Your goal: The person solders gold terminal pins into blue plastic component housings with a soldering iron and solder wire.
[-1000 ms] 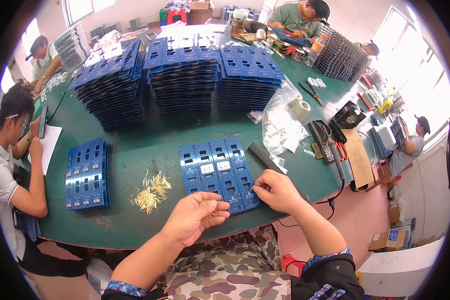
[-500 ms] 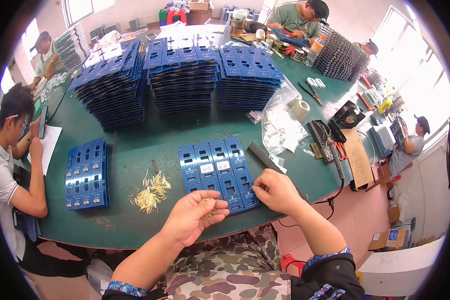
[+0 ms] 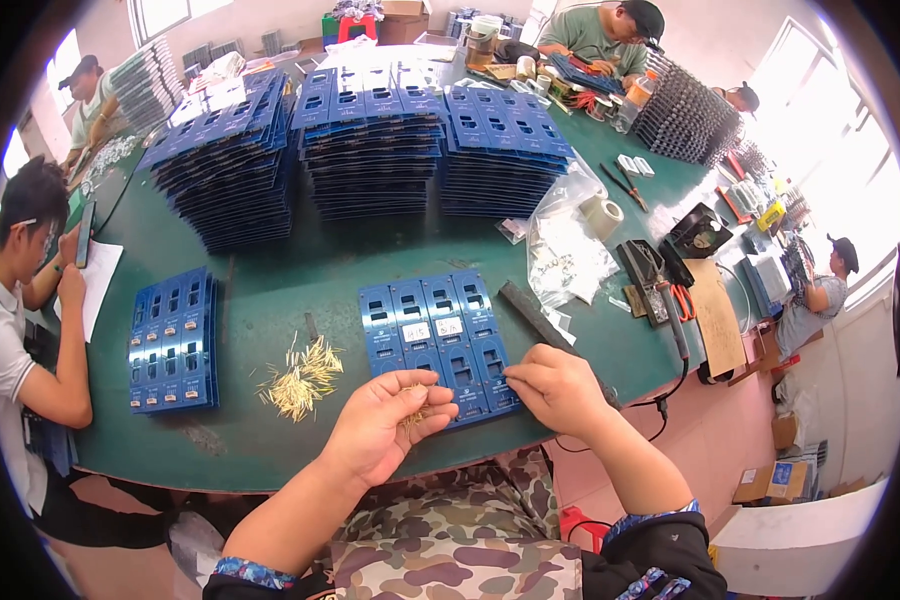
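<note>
Blue panel (image 3: 442, 352), 2 handwritten labels (image 3: 416, 332), left hand (image 3: 382, 425) curled round gold pins (image 3: 413, 408), right hand (image 3: 562, 388) pinched, contents unclear

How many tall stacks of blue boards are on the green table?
3: the left stack, the middle stack and the right stack, in a row across the table. Others may be hidden behind them.
</note>
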### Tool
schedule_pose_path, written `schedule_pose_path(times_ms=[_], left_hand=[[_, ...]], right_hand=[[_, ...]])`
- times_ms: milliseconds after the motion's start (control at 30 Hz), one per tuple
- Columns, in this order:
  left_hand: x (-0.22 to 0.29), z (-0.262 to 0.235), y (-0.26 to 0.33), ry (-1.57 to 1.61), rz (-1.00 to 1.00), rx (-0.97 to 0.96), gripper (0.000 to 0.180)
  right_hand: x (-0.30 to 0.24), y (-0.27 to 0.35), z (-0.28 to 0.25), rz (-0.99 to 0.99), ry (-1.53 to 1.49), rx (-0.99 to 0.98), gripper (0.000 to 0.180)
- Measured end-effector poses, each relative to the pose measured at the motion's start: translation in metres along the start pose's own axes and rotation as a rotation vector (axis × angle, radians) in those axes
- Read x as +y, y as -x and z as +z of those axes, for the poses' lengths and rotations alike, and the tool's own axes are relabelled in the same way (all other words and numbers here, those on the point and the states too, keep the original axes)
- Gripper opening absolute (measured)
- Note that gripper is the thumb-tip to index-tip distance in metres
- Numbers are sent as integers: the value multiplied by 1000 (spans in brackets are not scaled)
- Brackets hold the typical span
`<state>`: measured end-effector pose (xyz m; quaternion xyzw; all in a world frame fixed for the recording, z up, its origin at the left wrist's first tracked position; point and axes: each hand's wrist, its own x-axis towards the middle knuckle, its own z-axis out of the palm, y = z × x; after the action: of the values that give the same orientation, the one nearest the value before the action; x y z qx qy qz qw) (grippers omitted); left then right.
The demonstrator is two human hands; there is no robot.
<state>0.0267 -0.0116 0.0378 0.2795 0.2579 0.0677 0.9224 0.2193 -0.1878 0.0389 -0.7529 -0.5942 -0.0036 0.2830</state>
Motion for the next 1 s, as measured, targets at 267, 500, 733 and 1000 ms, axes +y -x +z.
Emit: schedule_pose_path(times_ms=[267,500,733,1000], left_hand=[[0,4,-3,24,24,26,20],[-13,5,-8,95,71,-14,24],[-19,4,-10,137,84,-56,40],[-21,3,-11,156,73,-57,43]], right_hand=[[-18,-3,-2,-95,103,46,19],[-69,-22,18,-484,44,14,18],[-67,-32,19,-423,85,-139,19],[-70,-43,13,-341,11,-333,17]])
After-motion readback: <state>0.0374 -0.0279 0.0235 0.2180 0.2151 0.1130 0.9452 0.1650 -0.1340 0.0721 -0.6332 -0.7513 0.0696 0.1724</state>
